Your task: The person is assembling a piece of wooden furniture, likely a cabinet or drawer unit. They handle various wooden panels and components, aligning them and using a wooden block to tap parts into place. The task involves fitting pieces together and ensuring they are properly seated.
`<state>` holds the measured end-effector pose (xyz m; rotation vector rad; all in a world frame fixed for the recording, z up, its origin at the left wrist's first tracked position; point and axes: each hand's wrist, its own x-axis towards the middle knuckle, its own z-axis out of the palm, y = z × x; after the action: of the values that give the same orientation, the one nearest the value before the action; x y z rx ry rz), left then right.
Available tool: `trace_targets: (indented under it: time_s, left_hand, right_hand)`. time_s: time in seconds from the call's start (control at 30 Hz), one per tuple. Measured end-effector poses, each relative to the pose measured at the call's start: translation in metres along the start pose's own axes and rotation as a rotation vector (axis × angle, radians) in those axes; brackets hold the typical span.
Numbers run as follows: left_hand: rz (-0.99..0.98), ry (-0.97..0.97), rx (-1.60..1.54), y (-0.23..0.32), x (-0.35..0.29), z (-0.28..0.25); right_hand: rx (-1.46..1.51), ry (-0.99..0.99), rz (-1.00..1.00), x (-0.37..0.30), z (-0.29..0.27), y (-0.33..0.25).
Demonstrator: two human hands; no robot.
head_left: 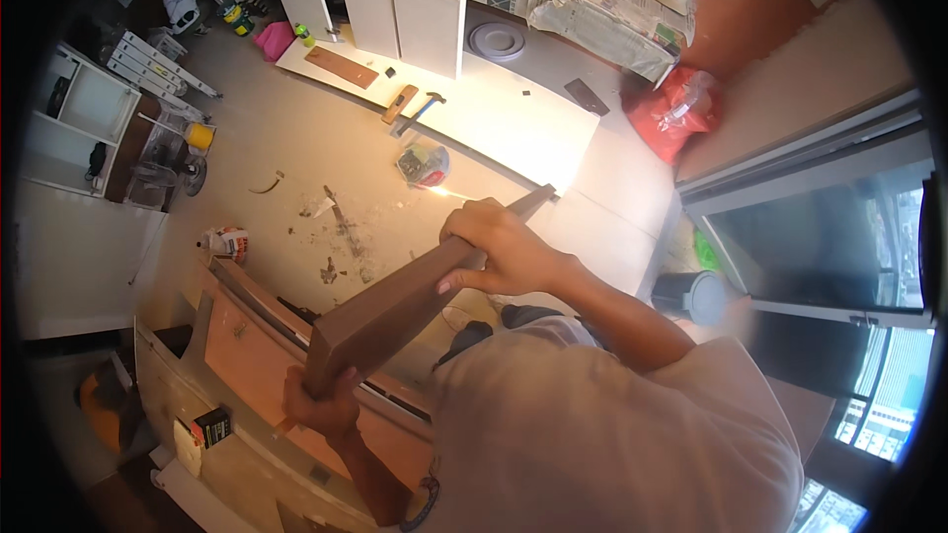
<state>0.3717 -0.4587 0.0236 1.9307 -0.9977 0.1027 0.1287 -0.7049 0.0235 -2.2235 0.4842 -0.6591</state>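
A long brown panel [387, 311], thick and box-edged, slants across in front of my body. Its broad end points to the lower left and its narrow end to the upper right. At the lower left corner, my left hand [324, 403] is closed around the panel. My right hand [506, 249] grips it farther up, fingers over the top edge and thumb against the near face. Beneath the panel's lower end lies an orange-brown cabinet piece [242, 336] with dark rails. The panel hides part of the floor and of that piece.
A white board [513, 128] lies on the floor ahead, with a hammer [420, 114] and a wooden block [400, 104] on it. White panels [430, 25] stand behind. A tub [423, 166] sits nearby. Debris [341, 222] dots the floor. A red bag [676, 114] is at the right.
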Motion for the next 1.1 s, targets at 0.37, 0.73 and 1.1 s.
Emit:
trace_targets:
  time_s: [0.37,0.73,1.1]
  left_hand:
    - [-0.097,-0.164,0.209,-0.014,0.041,0.035]
    - [-0.188,-0.349,0.643,-0.059,0.049,0.131]
    - [-0.687,-0.128,0.863,-0.049,-0.026,0.224]
  right_hand:
    - [-0.123,0.399,0.268,0.047,0.035,0.042]
    - [-0.117,-0.241,0.849,0.016,-0.047,0.417]
    - [0.717,-0.801,1.282,0.131,0.200,0.563]
